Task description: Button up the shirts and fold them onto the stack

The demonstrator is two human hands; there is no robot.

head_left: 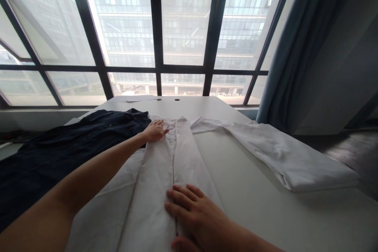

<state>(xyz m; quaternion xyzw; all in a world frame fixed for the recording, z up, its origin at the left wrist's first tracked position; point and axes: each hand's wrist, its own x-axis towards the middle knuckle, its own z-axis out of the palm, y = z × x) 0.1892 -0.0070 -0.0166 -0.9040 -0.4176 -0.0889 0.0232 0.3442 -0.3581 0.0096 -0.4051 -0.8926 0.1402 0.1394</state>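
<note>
A white garment (156,173) lies lengthwise in front of me, its two long edges meeting along a middle line; I cannot tell its exact kind. Near its far end, my left hand (156,130) rests flat on the cloth, fingers stretched forward. Closer to me, my right hand (196,210) lies across the middle line with its fingers spread on the fabric. Neither hand grips anything. A dark navy garment with a button (88,138) spreads to the left, partly behind my left forearm.
The white table (236,165) extends toward large windows (183,15). Folded white cloth (283,153) lies on the right side. At the far edge are a flat white sheet (132,98) and two dark holes. A blue curtain (292,55) hangs at right.
</note>
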